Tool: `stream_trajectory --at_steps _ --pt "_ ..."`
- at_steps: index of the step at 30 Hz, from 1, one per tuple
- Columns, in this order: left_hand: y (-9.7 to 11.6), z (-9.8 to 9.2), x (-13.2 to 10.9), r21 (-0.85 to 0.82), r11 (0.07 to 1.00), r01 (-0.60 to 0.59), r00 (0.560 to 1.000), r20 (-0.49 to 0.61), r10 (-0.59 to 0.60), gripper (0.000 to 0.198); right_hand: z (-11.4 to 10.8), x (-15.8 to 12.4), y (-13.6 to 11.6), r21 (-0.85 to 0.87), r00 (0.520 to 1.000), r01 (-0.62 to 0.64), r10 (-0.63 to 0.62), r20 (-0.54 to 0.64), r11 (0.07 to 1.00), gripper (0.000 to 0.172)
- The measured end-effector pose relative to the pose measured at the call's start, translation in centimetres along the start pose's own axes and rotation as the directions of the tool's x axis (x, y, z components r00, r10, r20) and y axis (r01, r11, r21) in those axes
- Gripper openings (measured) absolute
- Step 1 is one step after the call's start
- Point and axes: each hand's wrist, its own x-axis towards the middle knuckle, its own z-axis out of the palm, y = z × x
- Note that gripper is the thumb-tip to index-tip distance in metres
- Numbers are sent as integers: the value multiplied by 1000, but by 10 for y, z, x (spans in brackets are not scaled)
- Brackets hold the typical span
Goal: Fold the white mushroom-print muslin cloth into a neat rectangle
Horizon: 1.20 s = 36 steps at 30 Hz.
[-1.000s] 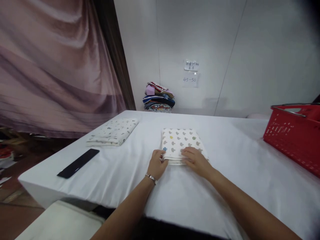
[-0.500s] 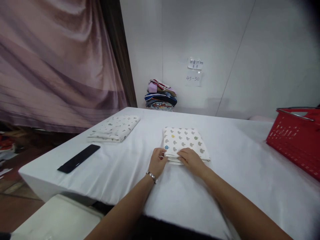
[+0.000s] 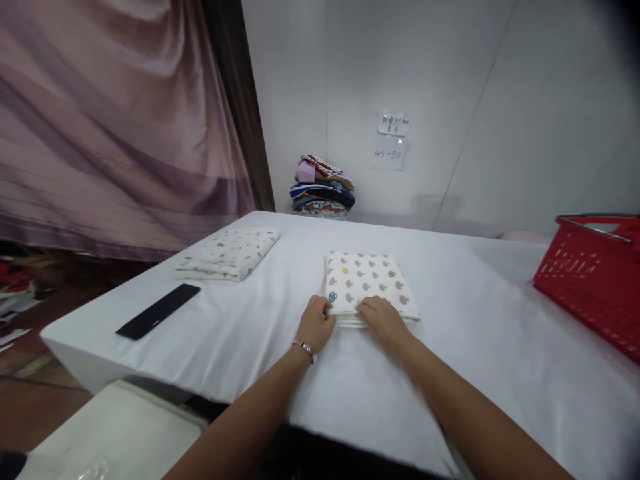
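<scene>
Mushroom-print cloth (image 3: 367,272), folded, has its near left corner pinched between the left hand's (image 3: 316,323) barely parted thumb and fingers; the right hand's (image 3: 384,321) curled fingers touch the near edge, their grip unclear. It lies on the white table (image 3: 480,320), between another folded cloth (image 3: 237,250), leftward, and a red basket (image 3: 595,287).

A red basket (image 3: 593,283) sits at right, a flat black object (image 3: 159,312) at left, signs (image 3: 389,154) on the wall (image 3: 550,133).
</scene>
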Motion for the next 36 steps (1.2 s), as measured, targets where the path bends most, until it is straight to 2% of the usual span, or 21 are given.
stream_trajectory --at_steps 6,8,10,12,14,16,18,20,22,26,28,31,33,36 --pt "1 -5 -5 107 994 -12 999 42 8 20 -1 -6 -3 1 999 41 -41 4 999 23" --pt "0 -7 -6 59 998 -24 998 65 20 20 -1 -8 -3 9 998 53 -53 12 999 20" --pt "-3 -8 -5 -78 997 -7 995 98 15 18 0 -9 -4 18 998 62 -63 21 998 22" --pt "-7 -9 -1 -281 953 110 989 129 -76 12 0 -10 -4 21 998 61 -62 25 998 28" --pt "-10 -8 5 -442 842 310 950 175 -257 12 -2 -9 -5 25 998 49 -50 31 998 30" --pt "-11 -7 11 -483 734 477 879 249 -408 16 -6 -6 -7 52 998 26 -28 51 998 25" --pt "-11 -5 16 -446 715 539 842 312 -441 18 -12 0 -10 119 996 -25 15 82 993 16" --pt "-10 -2 19 -404 753 520 850 334 -408 19 -17 11 -14 215 993 -90 73 88 973 22" --pt "-9 1 19 -390 788 476 874 307 -376 18 -16 28 -16 312 992 -124 115 46 942 25" --pt "-10 6 15 -437 783 442 895 276 -351 17 7 70 -13 405 984 -130 168 -61 905 28" --pt "-12 6 12 -452 789 417 907 269 -325 17 26 86 -9 408 977 -184 211 -20 894 38" --pt "-17 4 8 -405 840 362 926 261 -273 18 51 95 -6 377 971 -235 203 124 896 50" --pt "-21 1 8 -363 861 356 921 293 -257 20 61 94 -6 338 968 -231 179 178 912 51" --pt "-25 -4 11 -308 870 385 894 358 -269 26 64 89 -7 329 965 -237 184 186 914 54"
